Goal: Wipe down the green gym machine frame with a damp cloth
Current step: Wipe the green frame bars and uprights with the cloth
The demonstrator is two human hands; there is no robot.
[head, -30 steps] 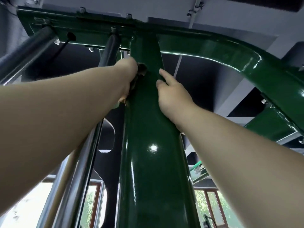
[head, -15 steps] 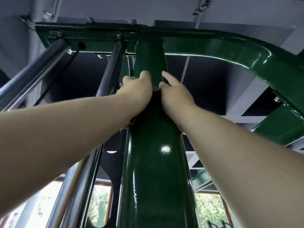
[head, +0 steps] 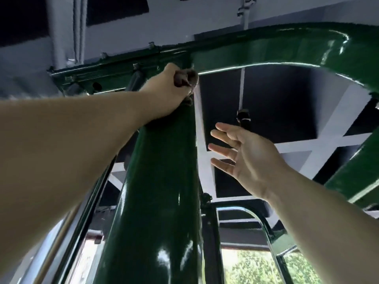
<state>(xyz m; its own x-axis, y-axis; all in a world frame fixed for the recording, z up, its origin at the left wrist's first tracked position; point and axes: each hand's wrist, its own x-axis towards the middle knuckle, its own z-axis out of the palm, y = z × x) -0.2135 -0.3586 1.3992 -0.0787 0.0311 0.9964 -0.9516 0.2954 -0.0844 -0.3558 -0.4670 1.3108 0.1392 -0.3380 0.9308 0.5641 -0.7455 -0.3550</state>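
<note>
We wipe with the left hand [head: 166,93], whose fingers curl tight round the dark cloth [head: 187,78]. The cloth is bunched against the green frame [head: 160,181], right where its upright meets the top beam [head: 266,52]. It sits at the far right edge of that hand and seems to touch the paint.

To do this well, we judge it best to:
- flatten the bundle so more fabric meets the metal
- press firmly and work it into the corner of the joint just above the knuckles
- draw it down the upright toward the wrist in overlapping strokes

The right hand [head: 246,158] hangs in the air, well apart from the upright on its left. Its fingers are straight and spread, and it holds nothing. We think it could brace on the upright below the left hand.

Beyond the left hand, bolt heads [head: 151,45] stud the beam. A dark guide rod [head: 135,78] runs up just behind the knuckles. Either may snag the cloth. A strap clip [head: 243,117] hangs just past the right hand.
</note>
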